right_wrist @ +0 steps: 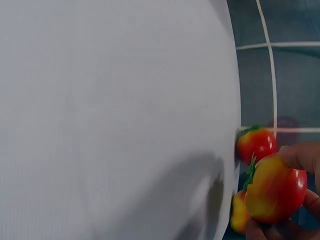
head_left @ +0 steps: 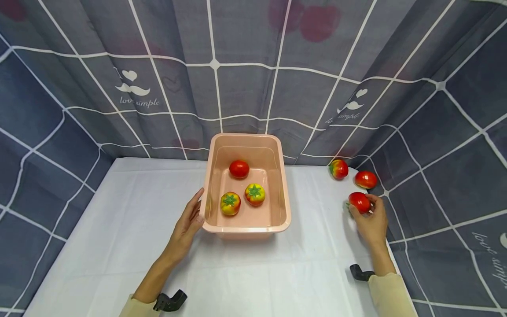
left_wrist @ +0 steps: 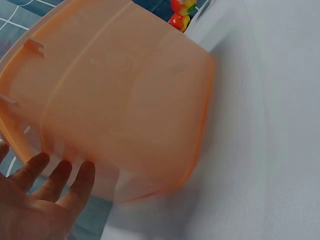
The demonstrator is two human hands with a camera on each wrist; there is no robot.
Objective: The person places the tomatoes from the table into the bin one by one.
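While tomato [head_left: 359,201] nearby, "love simple" curtain [head_left: 245,90].

Right wrist view: lower tomato [right_wrist: 239,212] partly hidden behind held tomato [right_wrist: 274,190].

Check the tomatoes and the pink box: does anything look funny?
Nothing looks spilled or broken. One red tomato, just beyond the right hand, sits at the very edge of the table, an odd spot since it could roll off.
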